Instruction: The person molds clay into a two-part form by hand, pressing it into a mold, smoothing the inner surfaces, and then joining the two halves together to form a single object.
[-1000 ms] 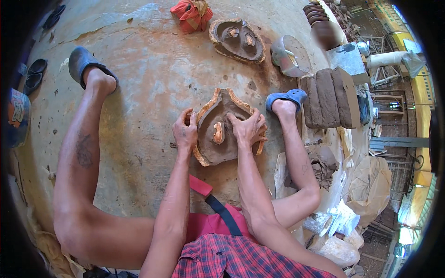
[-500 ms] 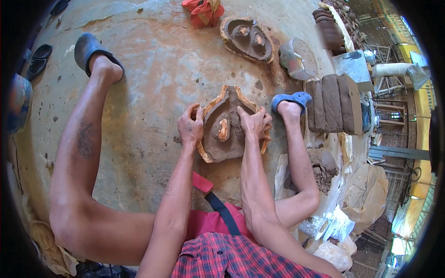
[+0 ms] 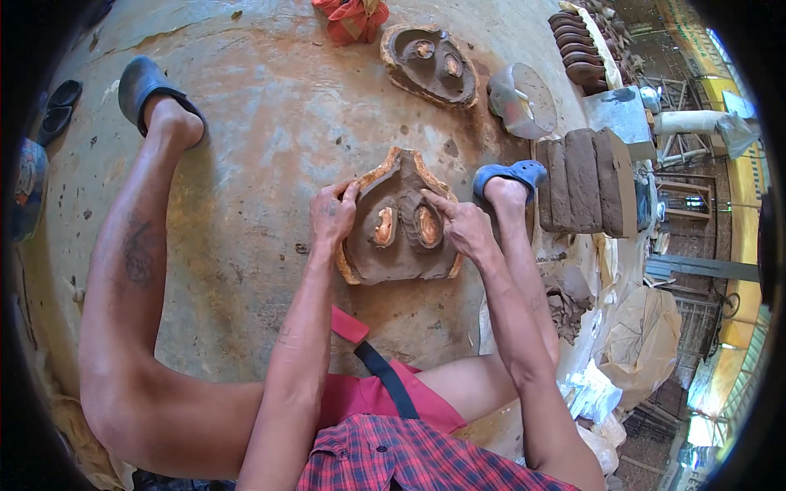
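Observation:
A plaster-like mould (image 3: 378, 170) with an orange-brown rim lies on the floor between my legs. Grey-brown wet clay (image 3: 393, 266) lines its inside, around two oval openings where orange lumps of the mould show. My left hand (image 3: 331, 214) is closed around the mould's left edge, thumb on the rim. On the right side, my right hand (image 3: 467, 229) has its index finger stretched onto the clay above the right-hand oval. Its other fingers are bent and partly hidden near the rim.
Farther off lies a second clay-lined mould (image 3: 430, 69), beside a translucent tub (image 3: 522, 100) and a red bundle (image 3: 352, 20). Thick clay slabs (image 3: 585, 182) stand right of my blue clog, with loose clay (image 3: 569, 303) nearer me. Black sandals (image 3: 59, 110) lie at far left.
My right hand has shifted right and back from the middle of the clay, uncovering the right-hand oval. Its elbow has swung outward. My left hand still grips the mould's left edge.

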Motion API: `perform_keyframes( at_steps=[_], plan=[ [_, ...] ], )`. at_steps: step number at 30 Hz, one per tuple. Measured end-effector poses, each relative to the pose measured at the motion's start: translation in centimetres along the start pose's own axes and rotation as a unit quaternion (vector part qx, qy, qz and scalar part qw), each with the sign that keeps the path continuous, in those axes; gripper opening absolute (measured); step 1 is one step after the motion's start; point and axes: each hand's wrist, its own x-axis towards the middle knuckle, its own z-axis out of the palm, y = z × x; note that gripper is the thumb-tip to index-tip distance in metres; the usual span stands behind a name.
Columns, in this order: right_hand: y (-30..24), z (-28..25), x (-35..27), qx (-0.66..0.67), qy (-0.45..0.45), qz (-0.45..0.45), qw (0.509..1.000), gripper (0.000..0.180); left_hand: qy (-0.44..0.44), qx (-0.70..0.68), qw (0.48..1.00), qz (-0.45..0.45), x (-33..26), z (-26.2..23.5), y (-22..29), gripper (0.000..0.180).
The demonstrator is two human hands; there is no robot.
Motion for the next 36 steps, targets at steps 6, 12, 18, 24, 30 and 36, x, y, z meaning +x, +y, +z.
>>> perform_keyframes(
  at_steps=[6, 12, 18, 24, 30, 36],
  plan=[
    [-0.4, -1.2, 1.7, -0.123, -0.101, -0.026, 0.987, 0.068, -0.009, 0.007, 1.0, 0.0, 0.5, 0.0, 0.2, 0.031],
    [1.0, -1.4, 0.8, -0.13, -0.102, -0.04, 0.986, 0.068, -0.004, 0.003, 1.0, 0.019, 0.6, 0.1, -0.1, 0.028],
    [1.6, -0.4, -2.1, -0.109, -0.078, -0.002, 0.991, 0.07, -0.008, 0.01, 1.0, 0.015, 0.5, -0.2, -0.1, 0.029],
    [1.0, 1.7, -5.6, -0.08, -0.034, 0.071, 0.994, 0.063, 0.004, 0.01, 1.0, 0.012, 0.4, 0.0, 0.0, 0.03],
    [-1.3, 3.7, -8.9, -0.042, -0.032, 0.121, 0.991, 0.053, -0.017, 0.019, 1.0, -0.006, 0.5, 0.1, 0.2, 0.031],
    [-7.3, 0.2, -9.3, 0.239, 0.108, 0.094, 0.96, 0.025, -0.005, 0.01, 1.0, 0.0, 0.6, -0.6, -0.3, 0.031]
  ],
)
